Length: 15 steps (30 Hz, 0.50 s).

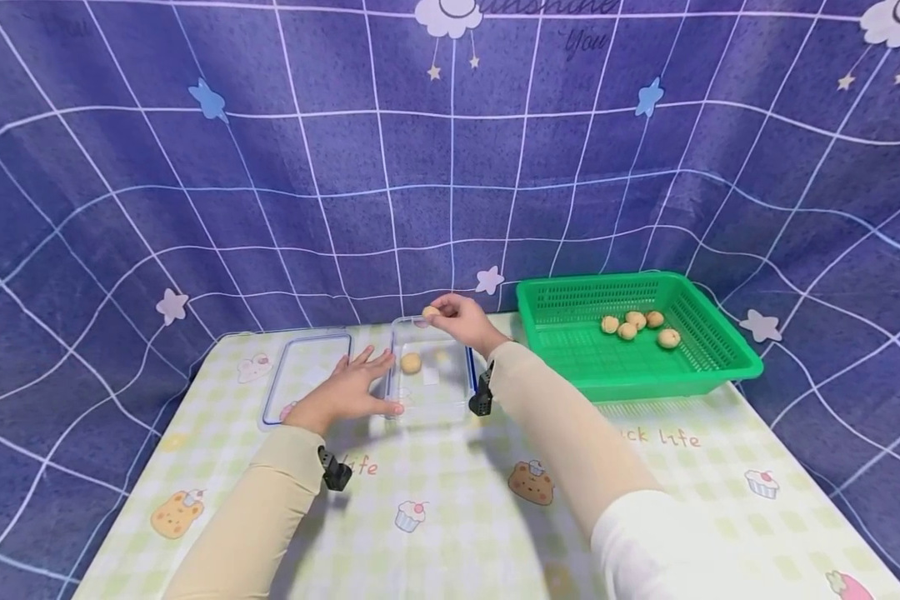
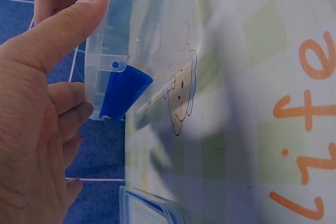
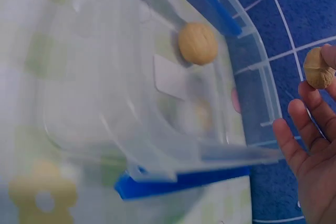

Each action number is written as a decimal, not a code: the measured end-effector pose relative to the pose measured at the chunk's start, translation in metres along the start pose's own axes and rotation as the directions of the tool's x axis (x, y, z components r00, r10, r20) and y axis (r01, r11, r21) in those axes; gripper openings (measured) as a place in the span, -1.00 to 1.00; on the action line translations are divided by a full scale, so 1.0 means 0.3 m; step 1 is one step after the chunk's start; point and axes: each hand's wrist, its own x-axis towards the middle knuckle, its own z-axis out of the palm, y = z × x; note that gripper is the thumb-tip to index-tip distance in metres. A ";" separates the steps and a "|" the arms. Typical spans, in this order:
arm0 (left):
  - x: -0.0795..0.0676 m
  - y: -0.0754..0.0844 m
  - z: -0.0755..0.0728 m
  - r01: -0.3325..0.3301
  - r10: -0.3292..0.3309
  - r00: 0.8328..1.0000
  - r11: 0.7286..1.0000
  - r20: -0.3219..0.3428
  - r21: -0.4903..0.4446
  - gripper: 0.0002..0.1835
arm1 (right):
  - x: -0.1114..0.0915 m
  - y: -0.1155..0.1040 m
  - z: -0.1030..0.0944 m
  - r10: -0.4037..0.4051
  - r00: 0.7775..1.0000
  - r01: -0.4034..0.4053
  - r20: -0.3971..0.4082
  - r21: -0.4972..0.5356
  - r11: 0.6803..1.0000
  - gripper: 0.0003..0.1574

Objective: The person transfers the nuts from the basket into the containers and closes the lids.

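A clear plastic box with blue side clips stands on the table, holding one walnut near its left wall. Above the far rim, my right hand pinches another walnut between thumb and fingertips. My left hand is spread against the box's left side. In the left wrist view its thumb touches the box wall, with the other fingers beside a blue clip.
A blue-edged clear lid lies left of the box. At the right, a green basket holds several walnuts. A dark blue grid curtain hangs behind the checked tablecloth.
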 end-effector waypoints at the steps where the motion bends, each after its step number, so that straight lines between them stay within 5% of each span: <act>1: -0.001 -0.001 -0.001 -0.001 0.001 1.000 1.000 -0.001 0.003 0.14 | 0.001 0.000 0.009 0.001 1.000 -0.001 0.001 0.001 1.000 -0.64; 15: -0.001 -0.001 0.002 -0.002 0.002 1.000 1.000 -0.007 -0.017 0.08 | 0.007 0.013 0.097 0.044 0.999 -0.043 -0.019 0.015 0.999 -0.58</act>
